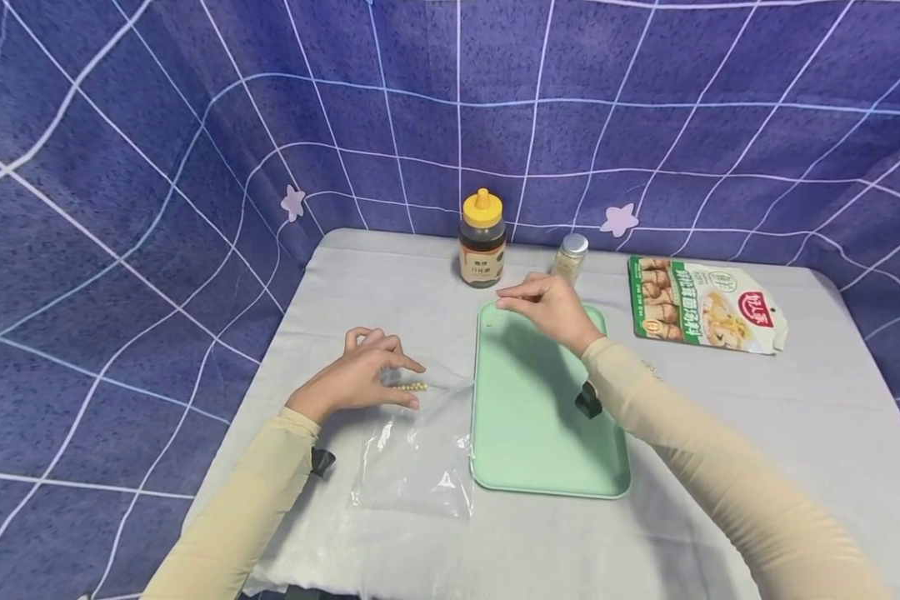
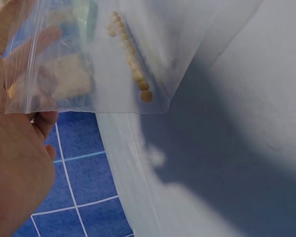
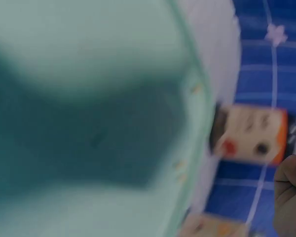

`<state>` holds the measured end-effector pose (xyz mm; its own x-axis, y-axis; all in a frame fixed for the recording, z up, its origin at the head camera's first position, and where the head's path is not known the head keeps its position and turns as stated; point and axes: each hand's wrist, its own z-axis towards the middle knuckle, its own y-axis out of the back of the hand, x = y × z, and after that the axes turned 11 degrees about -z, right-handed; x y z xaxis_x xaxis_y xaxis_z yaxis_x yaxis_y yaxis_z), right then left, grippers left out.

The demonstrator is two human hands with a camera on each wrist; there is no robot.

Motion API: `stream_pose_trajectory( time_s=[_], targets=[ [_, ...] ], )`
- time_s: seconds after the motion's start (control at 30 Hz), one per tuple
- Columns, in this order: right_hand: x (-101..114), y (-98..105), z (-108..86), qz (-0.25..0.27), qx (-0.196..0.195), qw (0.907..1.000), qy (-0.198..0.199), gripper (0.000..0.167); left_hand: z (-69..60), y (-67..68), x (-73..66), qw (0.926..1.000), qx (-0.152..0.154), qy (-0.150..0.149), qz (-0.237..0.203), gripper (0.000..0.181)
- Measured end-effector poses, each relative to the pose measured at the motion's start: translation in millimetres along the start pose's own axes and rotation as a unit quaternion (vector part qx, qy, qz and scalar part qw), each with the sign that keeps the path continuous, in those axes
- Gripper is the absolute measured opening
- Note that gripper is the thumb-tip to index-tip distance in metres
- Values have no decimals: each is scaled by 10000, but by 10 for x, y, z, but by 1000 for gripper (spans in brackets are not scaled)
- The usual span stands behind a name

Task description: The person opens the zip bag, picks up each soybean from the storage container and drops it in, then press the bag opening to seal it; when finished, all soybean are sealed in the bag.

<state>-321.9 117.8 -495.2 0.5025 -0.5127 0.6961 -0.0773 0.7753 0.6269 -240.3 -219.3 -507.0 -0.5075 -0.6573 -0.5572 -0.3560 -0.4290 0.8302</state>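
Nearest the camera, the right sleeve [image 1: 735, 475] is seen, its cuff held over the tray [image 1: 540, 425].

Grip, right: thumb and fingertips of the right hand [image 1: 553, 310] are set together above the tray's far left corner; whether a bean is pinched cannot be told. Grip, left: the bag [image 1: 420, 475] is held near its mouth by the left hand [image 1: 363, 375], fingers curled at the film, tips of thumb and forefinger apart. In the bag a row of beans [image 2: 130, 51] is seen. The bag is placed just left of the tray. Small blurred yellowish bits [image 3: 196, 89], probably beans, are seen near the tray's rim.

Step, as judged: loose beans are being transferred from tray to bag. Each bean is best taken lightly between the finger pads, since a round one may be shot away by a hard squeeze; the rim can be used as a stop. The mouth should be held wide and turned toward the right hand, and release made well past the zip [image 2: 33, 69]. The filled corner should be kept below the mouth, lest beans be spilled.

Beyond: bottle [image 1: 483, 260] and jar [image 1: 569, 258] are stood behind the tray, so reaches should be kept clear of both; a pouch [image 1: 708, 308] is laid to the right.
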Motion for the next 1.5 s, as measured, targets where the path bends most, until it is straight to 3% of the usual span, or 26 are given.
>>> stream_pose_trajectory(
  time_s=[0.27, 0.47, 1.03, 1.17, 1.3, 1.5],
  targets=[
    [-505, 105, -75, -568, -133, 9956, -739, 18, 3, 11, 2, 10000, -5, -52, 11, 58],
    [-690, 107, -126, -1185, 150, 9860, -1159, 15, 1, 8, 15, 9999, -36, -122, 33, 58],
    [-737, 53, -158, -1736, 828, 9687, -1572, 12, 29, 26, -6, 9999, -77, -142, 16, 58],
    [-732, 40, -165, -1820, 858, 9671, -1555, 11, 31, 21, 1, 9999, -75, -146, 12, 58],
    [-626, 19, -149, -1565, 690, 9764, -1322, 13, 38, 18, 12, 9999, -72, -153, 33, 57],
    [-163, -168, -101, -553, 642, 9961, -261, 13, 34, 6, 15, 10000, -20, -78, -2, 58]
  ],
)
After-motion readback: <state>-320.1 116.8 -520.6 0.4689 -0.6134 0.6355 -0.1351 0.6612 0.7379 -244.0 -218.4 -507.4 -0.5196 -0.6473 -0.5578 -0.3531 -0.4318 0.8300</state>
